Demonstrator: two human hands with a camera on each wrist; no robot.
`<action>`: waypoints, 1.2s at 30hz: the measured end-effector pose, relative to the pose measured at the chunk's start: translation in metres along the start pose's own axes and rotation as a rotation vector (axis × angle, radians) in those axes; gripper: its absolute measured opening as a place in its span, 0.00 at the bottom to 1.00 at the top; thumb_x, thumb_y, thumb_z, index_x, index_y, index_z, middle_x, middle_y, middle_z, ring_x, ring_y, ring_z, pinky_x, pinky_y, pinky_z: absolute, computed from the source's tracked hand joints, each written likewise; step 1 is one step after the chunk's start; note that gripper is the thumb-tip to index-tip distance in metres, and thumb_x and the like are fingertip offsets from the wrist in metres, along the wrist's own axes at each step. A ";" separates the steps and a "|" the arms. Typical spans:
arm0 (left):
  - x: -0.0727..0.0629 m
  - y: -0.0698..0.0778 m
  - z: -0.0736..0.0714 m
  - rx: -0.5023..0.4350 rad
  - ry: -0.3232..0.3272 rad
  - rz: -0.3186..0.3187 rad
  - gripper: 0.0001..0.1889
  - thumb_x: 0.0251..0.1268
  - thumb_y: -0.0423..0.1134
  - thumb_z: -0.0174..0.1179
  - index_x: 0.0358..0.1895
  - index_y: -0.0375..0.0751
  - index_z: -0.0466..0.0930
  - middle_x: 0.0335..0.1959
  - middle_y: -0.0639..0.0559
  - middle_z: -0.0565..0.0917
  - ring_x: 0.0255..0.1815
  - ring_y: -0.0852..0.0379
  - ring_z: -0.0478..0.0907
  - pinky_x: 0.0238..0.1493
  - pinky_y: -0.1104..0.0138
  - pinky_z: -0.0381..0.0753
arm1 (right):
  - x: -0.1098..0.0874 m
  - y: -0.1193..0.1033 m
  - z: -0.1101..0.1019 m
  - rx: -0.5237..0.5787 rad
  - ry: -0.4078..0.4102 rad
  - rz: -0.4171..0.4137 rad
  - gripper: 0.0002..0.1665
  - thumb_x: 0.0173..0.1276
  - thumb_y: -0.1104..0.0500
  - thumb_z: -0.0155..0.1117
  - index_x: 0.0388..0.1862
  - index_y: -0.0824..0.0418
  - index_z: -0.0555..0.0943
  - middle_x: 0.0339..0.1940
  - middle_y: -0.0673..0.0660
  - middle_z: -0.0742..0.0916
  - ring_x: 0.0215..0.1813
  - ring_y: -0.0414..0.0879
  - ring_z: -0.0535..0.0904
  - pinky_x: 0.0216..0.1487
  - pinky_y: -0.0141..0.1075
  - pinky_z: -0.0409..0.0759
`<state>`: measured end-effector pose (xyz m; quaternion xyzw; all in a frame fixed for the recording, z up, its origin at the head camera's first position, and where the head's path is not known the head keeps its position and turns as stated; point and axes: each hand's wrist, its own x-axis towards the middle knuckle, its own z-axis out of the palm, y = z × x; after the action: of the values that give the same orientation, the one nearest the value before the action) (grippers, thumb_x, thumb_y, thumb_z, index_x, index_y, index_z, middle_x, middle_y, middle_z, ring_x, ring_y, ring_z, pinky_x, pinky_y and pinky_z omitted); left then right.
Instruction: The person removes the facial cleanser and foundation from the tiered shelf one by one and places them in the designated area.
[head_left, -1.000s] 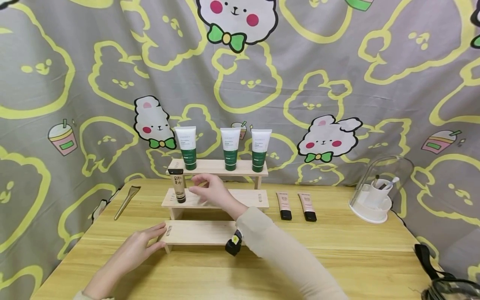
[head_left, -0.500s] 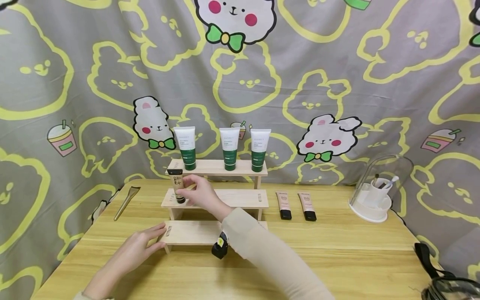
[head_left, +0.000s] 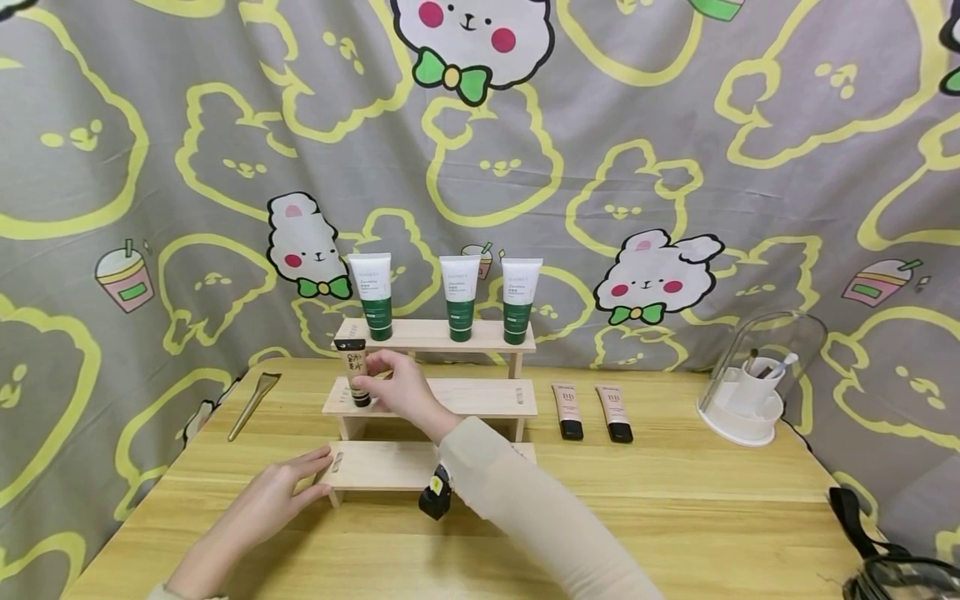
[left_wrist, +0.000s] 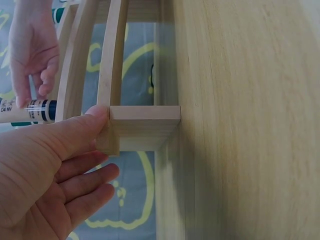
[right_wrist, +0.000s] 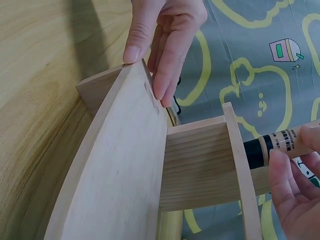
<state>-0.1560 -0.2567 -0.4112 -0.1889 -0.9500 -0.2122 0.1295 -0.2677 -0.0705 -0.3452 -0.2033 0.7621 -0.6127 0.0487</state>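
A small gold-beige tube (head_left: pixel 353 360) with a black cap stands cap down at the left end of the middle tier (head_left: pixel 465 397) of a pale wooden display stand. My right hand (head_left: pixel 405 387) pinches its side between thumb and fingers; in the right wrist view the tube's label (right_wrist: pixel 290 142) shows beside the thumb. My left hand (head_left: pixel 273 492) holds the left end of the lowest tier (head_left: pixel 382 465). In the left wrist view its thumb presses the tier's corner, while several fingers of the hand (left_wrist: pixel 45 185) hang below.
Three white-and-green tubes (head_left: pixel 461 296) stand along the top tier. Two pink BB cream tubes (head_left: pixel 568 411) lie right of the stand. A gold-coloured brush (head_left: pixel 253 407) lies at the left. A domed holder (head_left: pixel 742 392) with brushes stands at the right, and black straps (head_left: pixel 862 533) lie near the front right corner.
My right hand has moved left along the middle tier and taken hold of the gold-beige tube, which stays in place. My left hand has not moved.
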 end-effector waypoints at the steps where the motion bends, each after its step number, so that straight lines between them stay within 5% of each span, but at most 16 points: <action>1: 0.000 0.000 0.000 0.001 0.000 0.000 0.21 0.55 0.37 0.65 0.51 0.32 0.79 0.56 0.41 0.75 0.52 0.42 0.75 0.52 0.49 0.73 | 0.000 0.000 0.000 -0.002 -0.003 -0.004 0.10 0.58 0.60 0.69 0.40 0.58 0.80 0.33 0.45 0.80 0.27 0.39 0.75 0.23 0.34 0.82; 18: -0.001 -0.001 0.001 -0.006 0.005 0.011 0.21 0.55 0.38 0.65 0.50 0.31 0.79 0.56 0.40 0.76 0.51 0.42 0.75 0.51 0.50 0.73 | -0.014 0.002 -0.020 0.022 -0.089 -0.044 0.12 0.60 0.59 0.67 0.42 0.61 0.80 0.35 0.49 0.81 0.29 0.42 0.79 0.26 0.33 0.82; 36: -0.001 -0.002 0.001 -0.021 0.002 0.016 0.21 0.55 0.38 0.65 0.51 0.30 0.78 0.56 0.40 0.75 0.51 0.42 0.75 0.51 0.50 0.74 | -0.043 -0.001 -0.073 0.086 -0.098 -0.071 0.16 0.62 0.61 0.65 0.46 0.68 0.77 0.34 0.56 0.83 0.31 0.46 0.79 0.30 0.40 0.83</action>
<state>-0.1558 -0.2583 -0.4128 -0.1975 -0.9462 -0.2211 0.1300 -0.2517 0.0118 -0.3342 -0.2576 0.7242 -0.6355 0.0729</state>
